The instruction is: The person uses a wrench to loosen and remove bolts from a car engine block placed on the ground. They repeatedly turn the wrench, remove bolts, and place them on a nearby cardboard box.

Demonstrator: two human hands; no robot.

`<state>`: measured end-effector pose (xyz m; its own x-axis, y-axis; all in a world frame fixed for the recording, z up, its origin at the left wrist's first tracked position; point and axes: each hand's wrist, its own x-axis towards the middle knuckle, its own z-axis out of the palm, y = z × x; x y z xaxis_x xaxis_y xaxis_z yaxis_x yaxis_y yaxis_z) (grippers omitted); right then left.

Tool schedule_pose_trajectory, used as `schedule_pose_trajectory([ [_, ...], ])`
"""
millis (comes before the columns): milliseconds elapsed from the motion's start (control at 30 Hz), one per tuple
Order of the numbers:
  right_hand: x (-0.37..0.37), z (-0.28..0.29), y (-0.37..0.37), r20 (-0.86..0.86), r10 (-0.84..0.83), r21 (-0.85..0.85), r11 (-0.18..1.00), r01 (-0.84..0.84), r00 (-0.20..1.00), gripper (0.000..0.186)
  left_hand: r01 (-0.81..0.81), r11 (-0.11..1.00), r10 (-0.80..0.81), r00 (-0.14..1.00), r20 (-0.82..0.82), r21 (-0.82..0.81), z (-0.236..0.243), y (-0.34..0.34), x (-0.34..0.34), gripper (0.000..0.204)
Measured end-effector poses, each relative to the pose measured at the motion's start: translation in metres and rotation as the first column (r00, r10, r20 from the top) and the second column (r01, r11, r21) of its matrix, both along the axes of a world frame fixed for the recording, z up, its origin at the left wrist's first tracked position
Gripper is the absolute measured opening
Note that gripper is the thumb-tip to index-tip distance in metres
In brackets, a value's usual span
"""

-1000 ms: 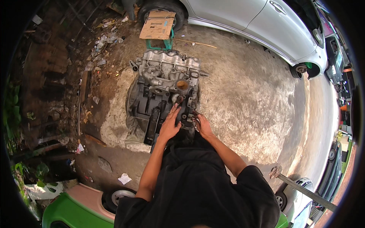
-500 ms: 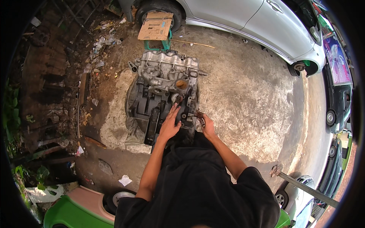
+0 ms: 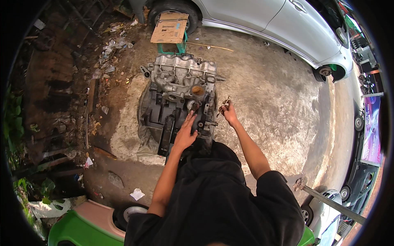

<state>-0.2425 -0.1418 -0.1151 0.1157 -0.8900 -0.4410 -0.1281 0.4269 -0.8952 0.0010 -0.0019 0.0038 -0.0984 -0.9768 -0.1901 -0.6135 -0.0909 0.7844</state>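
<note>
A bare grey engine (image 3: pixel 180 92) stands on the ground in front of me, its ribbed metal cover on the far side. My left hand (image 3: pixel 187 135) lies on the near part of the engine with fingers stretched out, pointing at a round fitting. To the right of the engine, apart from it, my right hand (image 3: pixel 230 114) is closed around a slim metal hand tool (image 3: pixel 228 99). The tool's far end sticks up past the fingers; its exact kind is too small to make out. Below the left hand, a black flat bracket (image 3: pixel 166 135) runs along the engine.
Behind the engine, a cardboard sheet (image 3: pixel 170 28) lies on a green stool (image 3: pixel 171 48). A silver car (image 3: pixel 246 18) is parked beyond. Litter and planks (image 3: pixel 95 94) spread at left. A green and pink car (image 3: pixel 86 221) stands at lower left, and a pole (image 3: pixel 332 204) at lower right.
My right hand has lifted off the engine's right side and moved up and outward with the metal tool. The left hand stays on the engine.
</note>
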Motion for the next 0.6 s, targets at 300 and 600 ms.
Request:
schedule_pose_trajectory([
  [300, 0.023, 0.005, -0.022, -0.053, 0.180, 0.068, 0.982, -0.177, 0.982, 0.045, -0.001, 1.000, 0.001, 1.000, 0.012, -0.009, -0.002, 0.001, 0.000, 0.077],
  [600, 0.026, -0.002, -0.023, -0.084, 0.209, -0.008, 0.978, -0.210, 0.974, 0.044, -0.014, 1.000, 0.014, 1.000, 0.005, 0.017, 0.001, 0.001, 0.000, 0.075],
])
